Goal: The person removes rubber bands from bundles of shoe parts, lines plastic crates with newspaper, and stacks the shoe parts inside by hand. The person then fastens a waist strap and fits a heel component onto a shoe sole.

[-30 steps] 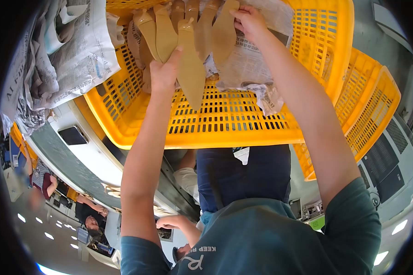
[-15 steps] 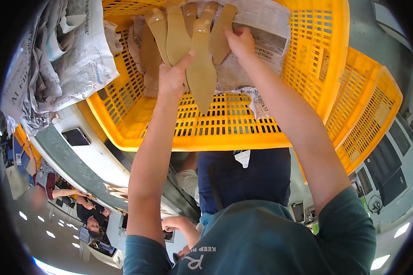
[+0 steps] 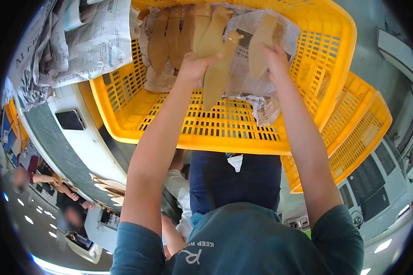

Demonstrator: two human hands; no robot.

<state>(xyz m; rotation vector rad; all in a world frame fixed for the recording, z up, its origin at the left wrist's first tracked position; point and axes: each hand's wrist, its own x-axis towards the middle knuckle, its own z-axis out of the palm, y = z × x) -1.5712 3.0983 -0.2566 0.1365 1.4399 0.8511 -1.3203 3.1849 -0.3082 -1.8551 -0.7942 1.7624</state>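
Inside a yellow basket (image 3: 236,144), my left hand (image 3: 196,66) is closed on tan, sole-shaped pieces. One of them (image 3: 219,75) points down toward the near rim, and others fan out above the fingers. My right hand (image 3: 275,62) pinches another tan sole piece (image 3: 260,48) by its side, apart from the left hand's pieces. More brownish sole pieces (image 3: 158,41) lie side by side at the basket's left. Printed newspaper (image 3: 241,75) lines the basket beneath them, with a crumpled part (image 3: 266,110) near the front.
Stacked newspapers (image 3: 96,46) stand at the upper left. A phone (image 3: 70,120) lies on the white table edge (image 3: 89,142), with thin tan pieces (image 3: 109,188) farther down. Another yellow basket (image 3: 360,133) is at the right. Other people's arms (image 3: 43,178) show at the lower left.
My right hand has moved right and lifted its piece away from the others. My left hand has shifted right with its pieces, uncovering brown pieces at the left. The view has shifted slightly.
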